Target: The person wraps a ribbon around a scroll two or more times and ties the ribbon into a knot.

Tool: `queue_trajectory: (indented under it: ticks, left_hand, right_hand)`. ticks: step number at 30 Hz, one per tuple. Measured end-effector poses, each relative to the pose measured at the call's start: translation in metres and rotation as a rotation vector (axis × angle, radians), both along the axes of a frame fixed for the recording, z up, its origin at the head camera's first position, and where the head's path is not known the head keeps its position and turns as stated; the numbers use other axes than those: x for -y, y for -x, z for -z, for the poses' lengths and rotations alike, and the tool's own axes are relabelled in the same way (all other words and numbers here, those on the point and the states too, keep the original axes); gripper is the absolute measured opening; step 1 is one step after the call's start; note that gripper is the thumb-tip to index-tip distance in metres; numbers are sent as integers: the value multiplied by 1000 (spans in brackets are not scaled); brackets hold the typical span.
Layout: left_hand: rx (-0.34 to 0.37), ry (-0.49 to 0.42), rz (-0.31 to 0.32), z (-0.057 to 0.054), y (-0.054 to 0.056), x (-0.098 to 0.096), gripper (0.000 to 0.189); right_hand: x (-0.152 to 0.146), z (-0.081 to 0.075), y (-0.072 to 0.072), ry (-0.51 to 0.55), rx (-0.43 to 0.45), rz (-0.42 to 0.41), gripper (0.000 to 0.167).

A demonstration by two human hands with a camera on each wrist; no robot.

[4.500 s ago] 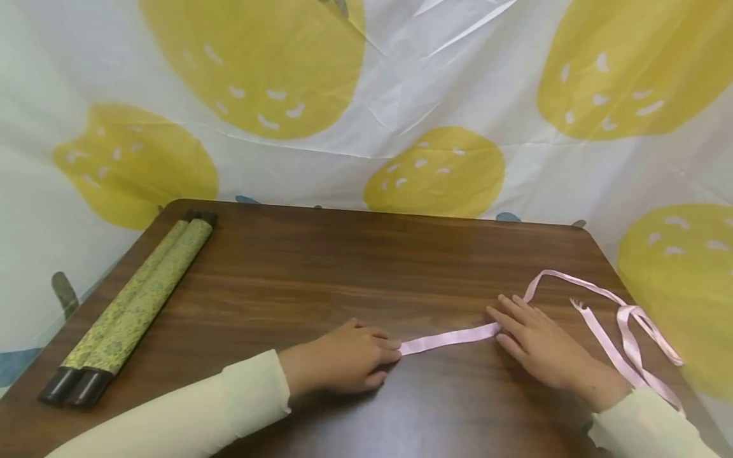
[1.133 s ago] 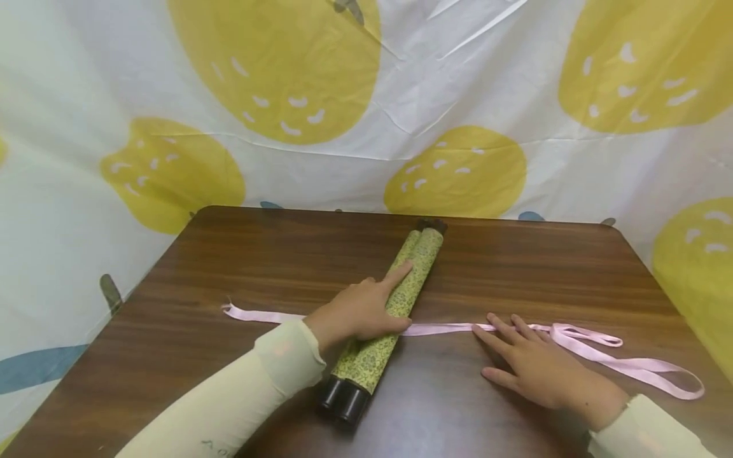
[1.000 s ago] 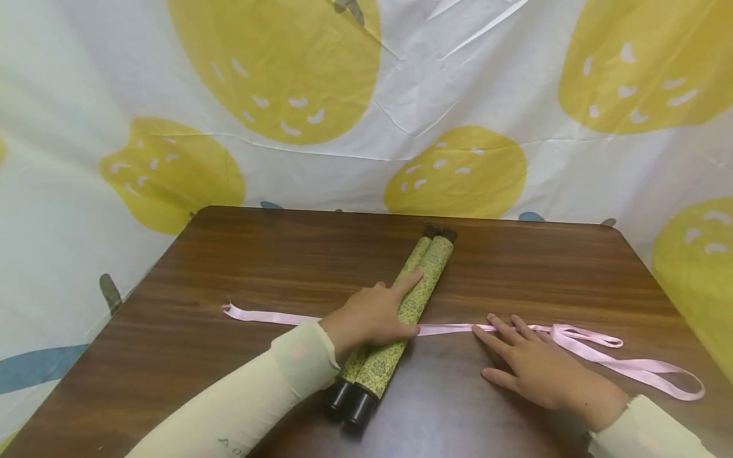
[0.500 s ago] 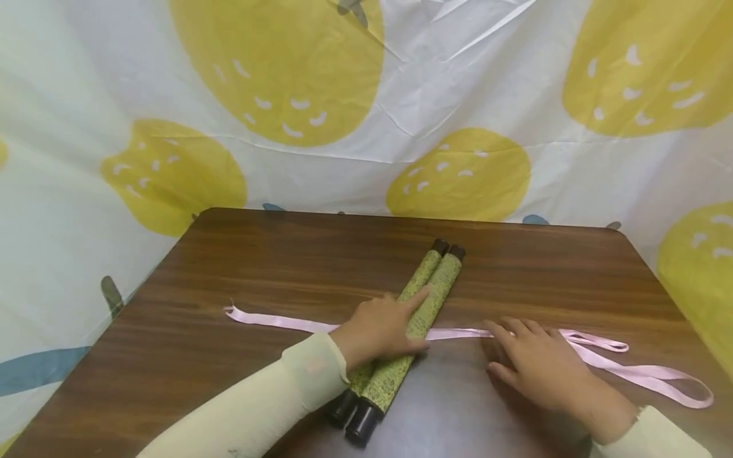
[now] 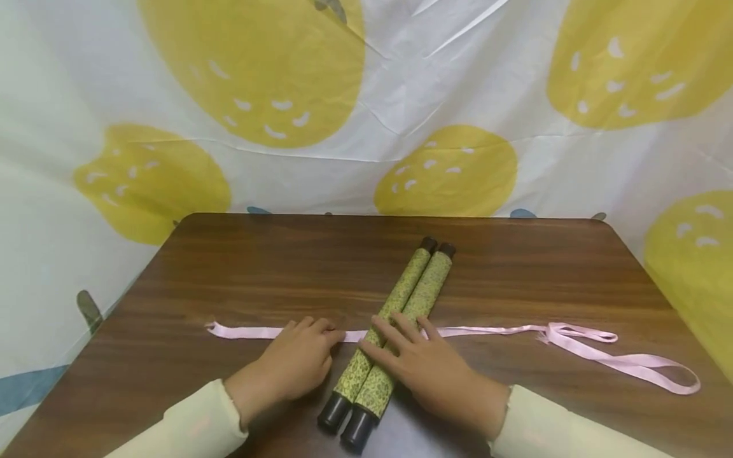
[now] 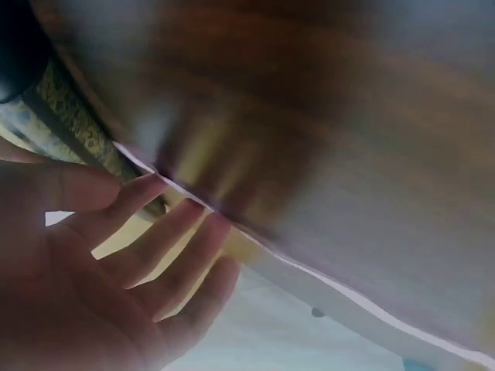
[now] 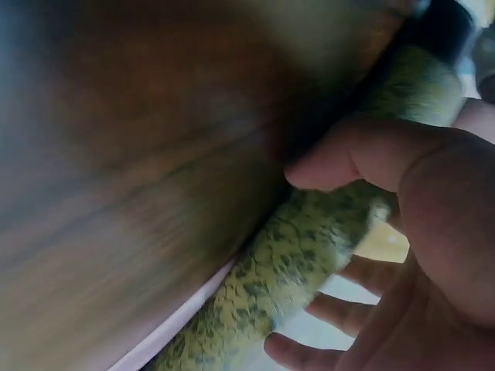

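Observation:
Two slim rolls (image 5: 386,318) in yellow-green patterned covering, with black end caps, lie side by side across a pink ribbon (image 5: 487,330) mid-table. They look like a scroll rolled up from both ends, slanting away to the right. Spread over both rolls, my right hand (image 5: 429,366) rests with fingers extended; its thumb (image 7: 332,166) touches a roll in the right wrist view. Just left of the rolls is my left hand (image 5: 294,359), its fingertips (image 6: 193,207) at the ribbon's edge and its thumb held apart. Part of the ribbon is hidden under the rolls and left hand.
The ribbon runs left to a frayed end (image 5: 212,327) and right to a looped, folded bunch (image 5: 618,356). All lies on a brown wooden table (image 5: 275,254). A white cloth with yellow lemons (image 5: 446,168) hangs behind the far edge.
Over the span, the rolls have come from the table's left side onto the straightened ribbon. Since half a second ago, my left hand has left them for the ribbon; my right hand has moved onto them.

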State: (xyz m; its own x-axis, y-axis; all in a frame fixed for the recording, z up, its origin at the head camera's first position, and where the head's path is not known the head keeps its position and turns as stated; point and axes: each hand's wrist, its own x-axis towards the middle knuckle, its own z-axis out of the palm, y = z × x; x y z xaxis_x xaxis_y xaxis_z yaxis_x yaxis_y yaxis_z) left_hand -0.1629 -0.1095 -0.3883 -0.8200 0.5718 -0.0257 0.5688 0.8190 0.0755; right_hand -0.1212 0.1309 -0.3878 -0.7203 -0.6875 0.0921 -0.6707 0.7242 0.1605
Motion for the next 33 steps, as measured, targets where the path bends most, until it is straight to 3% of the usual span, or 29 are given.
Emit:
queue_trajectory:
  ticks: [3,7,10,15,23,33]
  left_hand:
    - [-12,26,8,3,-4,2,41]
    - [-33,9,25,1,-6,3,41]
    - [-15,-11,31,-2,-8,9,41]
    - [52,-6,-9,-8,-9,31,44]
    - [113,-5,-80,-12,7,75,45]
    - [177,-38,-146,-6,25,113,46]
  right_hand:
    - [8,2,9,-58,-13,-6,88]
    - [9,2,19,-84,-74,-41,73]
    - [5,1,23,-89,-103,-99,60]
    - [-15,-1,19,-84,-108,-195,61]
    - [-44,0,6,-118,-107,-217,67]
    - [-54,7,6,-103,-157,-228,68]
